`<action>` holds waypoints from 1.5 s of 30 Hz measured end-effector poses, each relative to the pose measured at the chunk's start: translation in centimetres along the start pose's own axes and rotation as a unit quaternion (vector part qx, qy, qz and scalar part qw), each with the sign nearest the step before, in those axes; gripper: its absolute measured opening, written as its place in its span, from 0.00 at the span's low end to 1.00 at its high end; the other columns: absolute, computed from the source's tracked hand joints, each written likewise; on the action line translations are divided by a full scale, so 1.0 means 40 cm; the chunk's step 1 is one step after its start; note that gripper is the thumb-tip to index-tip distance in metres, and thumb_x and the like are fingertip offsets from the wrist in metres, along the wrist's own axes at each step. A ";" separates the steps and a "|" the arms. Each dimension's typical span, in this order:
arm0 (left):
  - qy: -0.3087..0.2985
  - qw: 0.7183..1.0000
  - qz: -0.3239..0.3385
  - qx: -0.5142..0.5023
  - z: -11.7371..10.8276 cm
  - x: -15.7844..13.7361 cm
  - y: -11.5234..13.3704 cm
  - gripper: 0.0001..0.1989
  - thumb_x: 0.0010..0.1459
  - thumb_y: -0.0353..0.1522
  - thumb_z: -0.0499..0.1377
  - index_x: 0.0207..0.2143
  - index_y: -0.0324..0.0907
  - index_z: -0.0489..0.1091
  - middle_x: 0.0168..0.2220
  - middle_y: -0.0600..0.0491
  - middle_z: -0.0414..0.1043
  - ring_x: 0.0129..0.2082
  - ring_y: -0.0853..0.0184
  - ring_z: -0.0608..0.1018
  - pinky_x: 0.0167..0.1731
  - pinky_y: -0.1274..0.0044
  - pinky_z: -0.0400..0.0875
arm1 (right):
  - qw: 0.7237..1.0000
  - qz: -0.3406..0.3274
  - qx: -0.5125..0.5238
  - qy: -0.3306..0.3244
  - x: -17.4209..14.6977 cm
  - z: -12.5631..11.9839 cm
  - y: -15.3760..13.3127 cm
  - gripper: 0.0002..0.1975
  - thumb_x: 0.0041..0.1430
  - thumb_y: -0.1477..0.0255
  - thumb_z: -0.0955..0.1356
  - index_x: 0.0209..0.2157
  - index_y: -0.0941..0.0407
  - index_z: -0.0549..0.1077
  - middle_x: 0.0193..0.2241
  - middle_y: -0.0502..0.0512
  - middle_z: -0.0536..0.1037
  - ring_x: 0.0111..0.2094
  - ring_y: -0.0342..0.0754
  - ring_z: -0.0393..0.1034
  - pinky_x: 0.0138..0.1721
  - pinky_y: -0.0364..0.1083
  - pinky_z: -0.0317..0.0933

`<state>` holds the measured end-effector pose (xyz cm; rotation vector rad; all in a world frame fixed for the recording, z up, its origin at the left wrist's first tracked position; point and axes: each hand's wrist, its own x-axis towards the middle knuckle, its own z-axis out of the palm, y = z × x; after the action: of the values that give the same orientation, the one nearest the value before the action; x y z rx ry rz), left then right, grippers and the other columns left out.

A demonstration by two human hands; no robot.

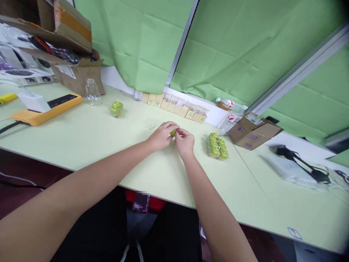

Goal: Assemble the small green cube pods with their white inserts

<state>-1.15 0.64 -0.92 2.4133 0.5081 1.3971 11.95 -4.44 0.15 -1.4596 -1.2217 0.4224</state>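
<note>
Above the middle of the table, my left hand (163, 137) and my right hand (185, 142) meet with bent fingers around a small green box-shaped piece (172, 133). Most of that piece is hidden by the fingers. My right fingertips pinch at its right side. Just left of my left hand lies a clear plastic piece (150, 124) with a small yellow mark. To the right stands a tight group of several small green boxes (217, 146) with loops on top and clear lower parts. A smaller cluster of similar green boxes (116, 108) sits to the left.
A row of small tan cartons (174, 104) lines the back edge. On the left are an orange power strip (46, 111), a clear jar (92, 92) and cardboard boxes (79, 74). Clear bottles (231, 122), an open carton (252, 131) and a black strap (302, 163) occupy the right.
</note>
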 end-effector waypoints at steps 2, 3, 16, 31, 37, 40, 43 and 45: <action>-0.001 1.000 0.012 0.010 -0.001 0.000 0.003 0.28 0.51 0.17 0.53 0.54 0.44 0.67 0.53 0.46 0.68 0.56 0.60 0.70 0.56 0.63 0.68 | 1.000 -0.001 0.013 -0.004 0.001 -0.002 0.001 0.16 0.53 0.61 0.66 0.36 0.56 0.79 0.33 0.54 0.81 0.23 0.43 0.69 0.26 0.43 0.65; -0.001 1.000 0.017 0.016 -0.002 0.000 0.005 0.28 0.51 0.17 0.52 0.54 0.44 0.67 0.52 0.46 0.68 0.56 0.60 0.70 0.56 0.63 0.68 | 1.000 -0.003 0.017 -0.007 0.002 -0.002 0.001 0.15 0.53 0.61 0.66 0.36 0.56 0.79 0.33 0.53 0.80 0.24 0.43 0.69 0.26 0.43 0.66; -0.005 1.000 0.009 0.010 -0.018 0.007 0.008 0.26 0.50 0.17 0.54 0.51 0.44 0.68 0.50 0.47 0.69 0.53 0.61 0.72 0.53 0.67 0.69 | 0.999 -0.029 -0.030 -0.030 0.008 -0.010 -0.007 0.13 0.53 0.66 0.65 0.36 0.55 0.79 0.35 0.54 0.81 0.25 0.44 0.71 0.27 0.43 0.66; -0.028 0.999 -0.013 0.016 -0.033 0.008 0.017 0.24 0.51 0.20 0.55 0.50 0.43 0.68 0.48 0.49 0.69 0.48 0.64 0.74 0.48 0.72 0.71 | 0.996 0.028 0.084 -0.011 0.002 -0.008 -0.014 0.14 0.46 0.63 0.72 0.34 0.58 0.78 0.32 0.55 0.81 0.21 0.42 0.68 0.21 0.42 0.63; -0.036 0.998 -0.039 0.030 -0.039 0.015 0.029 0.23 0.51 0.21 0.56 0.50 0.44 0.69 0.47 0.49 0.70 0.46 0.63 0.75 0.45 0.72 0.71 | 0.996 0.017 0.086 -0.004 0.004 -0.008 -0.010 0.14 0.48 0.63 0.72 0.35 0.56 0.79 0.32 0.54 0.81 0.21 0.42 0.67 0.21 0.43 0.64; -0.022 0.998 -0.057 0.015 -0.041 0.016 0.030 0.23 0.52 0.22 0.56 0.51 0.44 0.69 0.48 0.50 0.70 0.43 0.65 0.76 0.42 0.74 0.72 | 0.992 0.031 0.118 -0.020 0.004 -0.012 -0.017 0.15 0.51 0.59 0.71 0.35 0.55 0.79 0.32 0.52 0.80 0.20 0.41 0.67 0.21 0.43 0.63; -0.007 0.998 -0.056 0.006 -0.044 0.017 0.030 0.23 0.52 0.23 0.57 0.51 0.44 0.69 0.48 0.50 0.70 0.44 0.65 0.76 0.44 0.74 0.72 | 0.987 0.051 0.149 -0.032 0.006 -0.017 -0.025 0.16 0.50 0.58 0.72 0.35 0.55 0.78 0.31 0.52 0.79 0.20 0.41 0.67 0.19 0.42 0.61; -0.002 0.999 -0.049 0.005 -0.045 0.017 0.032 0.23 0.52 0.23 0.58 0.51 0.44 0.69 0.49 0.50 0.71 0.46 0.65 0.76 0.46 0.73 0.71 | 0.986 0.059 0.152 -0.030 0.007 -0.019 -0.029 0.17 0.47 0.59 0.74 0.35 0.56 0.77 0.29 0.51 0.79 0.20 0.40 0.66 0.18 0.41 0.60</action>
<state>-2.22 -0.03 1.02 2.3645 0.6247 1.3508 12.18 -4.78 1.51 -1.2662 -1.0671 0.7053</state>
